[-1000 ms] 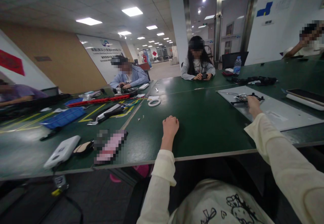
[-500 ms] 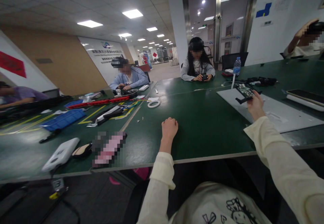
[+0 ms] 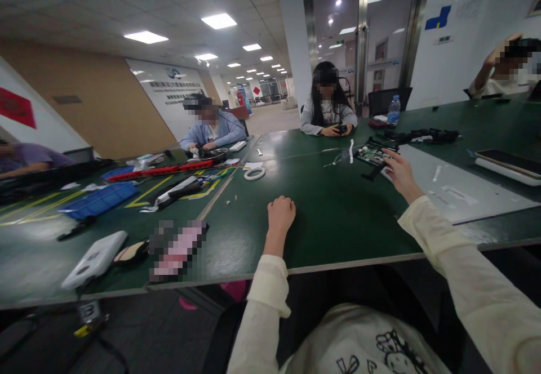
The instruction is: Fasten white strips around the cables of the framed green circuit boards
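Note:
My left hand (image 3: 282, 214) rests on the green table near its front edge, fingers curled into a loose fist, back of the hand up; I see nothing in it. Further right, my right hand (image 3: 399, 174) reaches forward, its fingers at the right edge of a circuit board (image 3: 372, 155) in a black frame with dark arms sticking out. The board is low over the table, by the left corner of a grey panel (image 3: 460, 188); whether it bears fully on the table I cannot tell. A white strip (image 3: 351, 151) and thin wires lie just left of it.
A roll of white tape (image 3: 254, 173) lies mid-table. To the left are a pink phone-like item (image 3: 181, 250), a white device (image 3: 95, 258) and a blue tray (image 3: 101, 199). A bottle (image 3: 393, 111) and black straps (image 3: 422, 136) stand behind the panel. Several people sit around.
My right hand has moved left with the circuit board, from above the grey panel to beyond its left corner, and lower. The white strip and wires now show beside it. My left hand stays put.

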The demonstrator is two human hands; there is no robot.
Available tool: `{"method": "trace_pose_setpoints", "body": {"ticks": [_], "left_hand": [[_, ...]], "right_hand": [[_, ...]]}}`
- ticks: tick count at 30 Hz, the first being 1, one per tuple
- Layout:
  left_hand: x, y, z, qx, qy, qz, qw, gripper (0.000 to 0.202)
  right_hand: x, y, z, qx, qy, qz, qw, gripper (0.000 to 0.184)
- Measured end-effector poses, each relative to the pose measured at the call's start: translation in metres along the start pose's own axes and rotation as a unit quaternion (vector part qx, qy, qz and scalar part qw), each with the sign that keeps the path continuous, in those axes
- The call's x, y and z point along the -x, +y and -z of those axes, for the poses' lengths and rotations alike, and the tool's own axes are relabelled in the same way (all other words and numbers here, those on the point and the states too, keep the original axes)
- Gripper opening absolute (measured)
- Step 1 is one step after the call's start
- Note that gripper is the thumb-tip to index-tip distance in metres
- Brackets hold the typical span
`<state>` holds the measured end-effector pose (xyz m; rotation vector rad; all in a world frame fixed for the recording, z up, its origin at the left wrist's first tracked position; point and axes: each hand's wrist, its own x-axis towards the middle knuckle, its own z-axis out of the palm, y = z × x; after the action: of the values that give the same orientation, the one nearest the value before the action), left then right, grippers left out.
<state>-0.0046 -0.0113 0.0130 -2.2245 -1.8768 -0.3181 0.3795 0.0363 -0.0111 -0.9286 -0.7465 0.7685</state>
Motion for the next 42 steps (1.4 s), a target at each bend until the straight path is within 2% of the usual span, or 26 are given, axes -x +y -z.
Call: {"method": "trace_pose_setpoints", "body": {"ticks": [2,5,9,15,19,22,26,33,39,42], "left_hand": [[0.0,0.0,0.001,0.005,0.0,0.001,1.0,0.031],[0.0,0.001,0.002,0.008,0.01,0.006,1.0,0.03],[0.001,0.002,0.007,0.016,0.056,0.008,0.998,0.029],[0.005,0.006,0.02,0.052,0.159,0.023,0.986,0.025],[0.006,0.006,0.021,0.064,0.173,0.033,0.982,0.023],[0.004,0.005,0.017,0.07,0.178,0.013,0.981,0.02],[0.001,0.003,0.009,0.077,0.176,-0.022,0.981,0.019],[-0.001,0.001,-0.001,0.083,0.112,-0.083,0.987,0.021],[0.0,0.0,-0.007,0.09,0.051,-0.143,0.984,0.03],[0.0,-0.002,-0.01,0.093,0.021,-0.166,0.982,0.031]], "right_hand": [[0.011,-0.001,-0.014,-0.019,-0.048,-0.013,0.999,0.048],[0.027,0.003,-0.034,-0.036,-0.113,-0.068,0.991,0.044],[0.045,0.011,-0.055,-0.039,-0.19,-0.152,0.969,0.036],[0.062,0.014,-0.091,-0.044,-0.269,-0.224,0.936,0.03],[0.076,0.023,-0.108,0.017,-0.31,-0.241,0.919,0.029],[0.085,0.032,-0.111,0.112,-0.329,-0.22,0.911,0.036],[0.085,0.042,-0.106,0.217,-0.346,-0.148,0.901,0.043],[0.079,0.048,-0.099,0.316,-0.3,-0.063,0.898,0.049],[0.075,0.046,-0.092,0.391,-0.306,0.018,0.868,0.058],[0.072,0.048,-0.088,0.408,-0.314,0.025,0.857,0.06]]}}
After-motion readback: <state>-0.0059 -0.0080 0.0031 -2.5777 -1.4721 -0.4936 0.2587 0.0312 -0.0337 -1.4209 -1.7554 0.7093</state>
